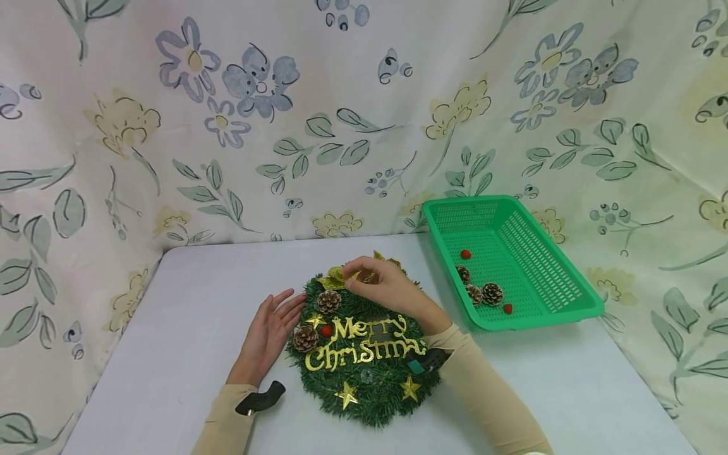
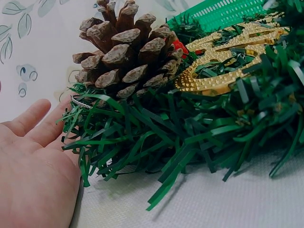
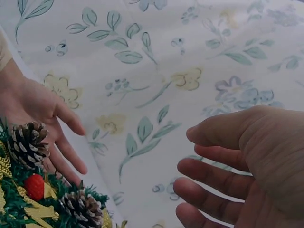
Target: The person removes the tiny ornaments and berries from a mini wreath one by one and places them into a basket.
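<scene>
A green tinsel wreath (image 1: pixel 372 412) lies on the table, bearing gold "Merry Christmas" lettering (image 1: pixel 332 359), gold stars (image 1: pixel 347 395), a gold bow (image 1: pixel 331 282), two pine cones (image 1: pixel 328 302) and a red berry (image 1: pixel 326 331) on its left side. At the wreath's left edge my left hand (image 1: pixel 267 332) lies with palm turned up and fingers extended, the fingertips against the tinsel beside a pine cone (image 2: pixel 126 54). Over the wreath's top, near the bow, hovers my right hand (image 1: pixel 387 287). Its thumb and loosely bent fingers hold nothing in the right wrist view.
To the right of the wreath stands a green plastic basket (image 1: pixel 574 311). It contains several pine cones (image 1: pixel 492 294) and two red berries (image 1: pixel 466 254). A white cloth covers the table (image 1: pixel 210 291), and a floral curtain (image 1: pixel 341 208) hangs behind it.
</scene>
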The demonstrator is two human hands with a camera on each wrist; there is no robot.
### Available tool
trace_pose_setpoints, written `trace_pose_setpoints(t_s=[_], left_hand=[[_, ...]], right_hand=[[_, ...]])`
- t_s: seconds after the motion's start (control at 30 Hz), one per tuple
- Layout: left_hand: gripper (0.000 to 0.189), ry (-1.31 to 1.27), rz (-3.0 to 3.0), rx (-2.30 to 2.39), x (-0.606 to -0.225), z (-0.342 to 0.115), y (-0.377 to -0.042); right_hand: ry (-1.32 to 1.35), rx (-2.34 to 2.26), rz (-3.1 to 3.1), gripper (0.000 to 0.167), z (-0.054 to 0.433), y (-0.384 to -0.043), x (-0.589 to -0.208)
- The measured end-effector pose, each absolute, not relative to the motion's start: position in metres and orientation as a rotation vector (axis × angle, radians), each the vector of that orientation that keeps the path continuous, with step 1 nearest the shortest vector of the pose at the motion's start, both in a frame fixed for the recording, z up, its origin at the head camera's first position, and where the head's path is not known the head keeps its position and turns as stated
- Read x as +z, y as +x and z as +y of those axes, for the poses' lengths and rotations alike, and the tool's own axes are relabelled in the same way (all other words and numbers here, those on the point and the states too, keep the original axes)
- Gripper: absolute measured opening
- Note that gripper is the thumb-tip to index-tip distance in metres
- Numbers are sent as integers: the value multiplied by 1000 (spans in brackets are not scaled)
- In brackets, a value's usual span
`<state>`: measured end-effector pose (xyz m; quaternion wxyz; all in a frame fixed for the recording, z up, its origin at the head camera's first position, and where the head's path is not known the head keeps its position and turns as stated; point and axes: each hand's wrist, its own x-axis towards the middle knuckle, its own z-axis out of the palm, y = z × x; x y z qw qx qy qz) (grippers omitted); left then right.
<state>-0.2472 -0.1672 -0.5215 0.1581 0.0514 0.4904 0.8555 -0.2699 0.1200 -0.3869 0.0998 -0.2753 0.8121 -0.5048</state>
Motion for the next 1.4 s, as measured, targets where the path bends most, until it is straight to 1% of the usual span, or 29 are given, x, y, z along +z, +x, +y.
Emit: trace_pose_setpoints(t_s=[0.3, 0.6, 0.8, 0.93, 1.17, 1.33, 1.4], left_hand=[[64, 111, 1414, 2446, -521, -166, -248], [70, 118, 1407, 2445, -522, -168, -248], [65, 108, 1403, 2443, -523, -167, -249], [66, 111, 1413, 2439, -523, -167, -249], [66, 102, 1427, 2427, -523, -167, -248], [66, 103, 1437, 2424, -523, -167, -248], [65, 103, 1433, 2427, -523, -167, -248]], right_hand=[[-833, -1479, 2384, 23, 115, -268, -396], [-885, -1486, 2361, 23, 101, -265, -407], [-889, -1464, 2343, 25, 96, -263, -413], [-880, -1452, 2324, 25, 94, -261, -416], [-903, -1379, 2298, 30, 90, -260, -426], [-890, -1360, 2272, 28, 87, -258, -430], [-888, -1347, 2272, 30, 87, -257, -432]])
